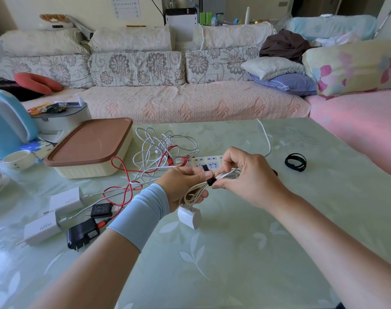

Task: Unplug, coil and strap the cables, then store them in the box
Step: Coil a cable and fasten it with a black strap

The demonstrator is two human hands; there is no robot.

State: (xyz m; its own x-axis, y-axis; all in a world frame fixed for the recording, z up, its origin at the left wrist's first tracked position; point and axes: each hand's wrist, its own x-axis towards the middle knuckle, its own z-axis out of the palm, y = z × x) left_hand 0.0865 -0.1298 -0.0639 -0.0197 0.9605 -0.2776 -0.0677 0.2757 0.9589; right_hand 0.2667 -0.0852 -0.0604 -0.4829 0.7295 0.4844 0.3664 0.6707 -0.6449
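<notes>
My left hand [181,186] grips a coiled white cable [195,192] above the table, and its white charger plug [190,216] hangs below the coil. My right hand [241,175] pinches a black strap [211,181] wrapped round the coil. Behind my hands lies a white power strip [206,162]. A tangle of white and red cables [158,150] spreads left of it. The cream box [89,150] with a brown lid stands shut at the left. More black straps [296,162] lie to the right.
Two white chargers [56,212] and two black adapters [89,224] lie at the left front. A blue kettle [7,123] and a white cup [18,160] stand at the far left edge. A sofa runs behind the green table [234,253].
</notes>
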